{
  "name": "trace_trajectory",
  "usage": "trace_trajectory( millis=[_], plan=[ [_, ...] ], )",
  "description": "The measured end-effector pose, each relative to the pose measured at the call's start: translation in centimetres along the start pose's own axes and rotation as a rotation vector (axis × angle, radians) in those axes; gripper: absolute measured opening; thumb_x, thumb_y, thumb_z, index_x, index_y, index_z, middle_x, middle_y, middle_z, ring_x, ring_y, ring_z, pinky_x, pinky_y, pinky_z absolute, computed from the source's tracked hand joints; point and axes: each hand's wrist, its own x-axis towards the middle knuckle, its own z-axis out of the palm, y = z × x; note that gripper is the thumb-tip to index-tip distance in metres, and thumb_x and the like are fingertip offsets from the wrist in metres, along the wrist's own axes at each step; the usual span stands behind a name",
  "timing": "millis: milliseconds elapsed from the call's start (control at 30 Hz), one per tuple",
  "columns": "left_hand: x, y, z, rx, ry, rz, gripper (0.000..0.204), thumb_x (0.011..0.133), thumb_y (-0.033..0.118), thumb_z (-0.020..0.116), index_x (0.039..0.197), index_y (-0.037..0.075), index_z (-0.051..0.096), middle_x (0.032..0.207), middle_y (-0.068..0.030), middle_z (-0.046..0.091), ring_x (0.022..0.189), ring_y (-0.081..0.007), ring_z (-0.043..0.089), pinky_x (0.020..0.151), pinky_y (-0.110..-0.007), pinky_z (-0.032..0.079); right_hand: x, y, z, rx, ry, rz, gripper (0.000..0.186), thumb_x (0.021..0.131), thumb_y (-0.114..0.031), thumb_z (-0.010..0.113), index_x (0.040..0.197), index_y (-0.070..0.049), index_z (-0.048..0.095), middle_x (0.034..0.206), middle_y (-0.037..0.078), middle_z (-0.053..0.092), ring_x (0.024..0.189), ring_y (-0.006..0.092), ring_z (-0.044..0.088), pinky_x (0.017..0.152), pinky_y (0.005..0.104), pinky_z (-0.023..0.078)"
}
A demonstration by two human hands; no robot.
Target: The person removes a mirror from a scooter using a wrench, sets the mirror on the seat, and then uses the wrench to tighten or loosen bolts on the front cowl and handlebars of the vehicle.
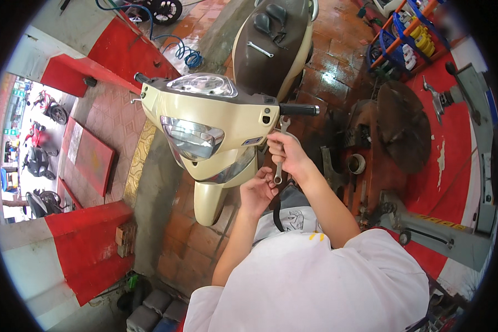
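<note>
A cream scooter (221, 124) stands in front of me, its handlebar and headlight turned toward the left. Close to its right handlebar grip (300, 109), my right hand (290, 155) is closed round the middle of a silver combination wrench (285, 123). The wrench stands nearly lengthwise, open jaw away from me and ring end toward me. My left hand (257, 193) is beside the ring end with its fingers curled together; whether they pinch the ring or a small part is too small to tell. A second wrench (260, 49) lies on the brown seat (265, 69), near two black mirrors (262, 23).
To the right are a round dark metal disc (403, 127) on a machine and a rack of bottles (420, 39). A blue hose (188, 55) coils at the far left. Red-and-white ramps (91, 249) flank the left side, with parked motorbikes (39, 160) beyond.
</note>
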Motion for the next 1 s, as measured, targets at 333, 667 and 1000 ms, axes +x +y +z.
trace_trajectory(
  millis=[333,667,1000],
  plan=[
    [-2.3,3.5,-0.9,0.518,0.174,0.048,0.032,0.074,0.008,0.063,0.105,0.003,0.059,0.087,-0.0041,0.057,0.078,-0.0163,0.054,0.067,-0.029,0.046,-0.8,-4.0,-3.7,-0.327,-0.073,-0.034,0.026,0.095,-0.022,0.054,0.117,-0.012,0.065,0.062,-0.009,0.037,0.046,0.0006,0.025,0.041,0.0200,0.016],
    [0.4,4.5,5.7,1.451,0.426,0.530,0.022,0.083,0.001,0.065,0.105,0.001,0.064,0.077,-0.0005,0.061,0.070,-0.0094,0.059,0.068,-0.026,0.049,-1.4,-2.6,-5.8,-0.144,-0.004,-0.203,0.034,0.096,-0.013,0.054,0.129,-0.010,0.061,0.065,-0.010,0.037,0.051,0.0012,0.029,0.043,0.0201,0.019],
    [4.3,4.7,13.0,2.450,0.523,0.775,0.039,0.074,0.005,0.076,0.111,0.005,0.065,0.064,-0.0037,0.054,0.054,-0.0129,0.053,0.051,-0.027,0.043,0.6,2.8,-4.2,-0.326,-0.001,-0.371,0.041,0.091,-0.009,0.062,0.132,-0.004,0.059,0.072,-0.004,0.059,0.065,0.0027,0.049,0.057,0.0217,0.039]
  ],
)
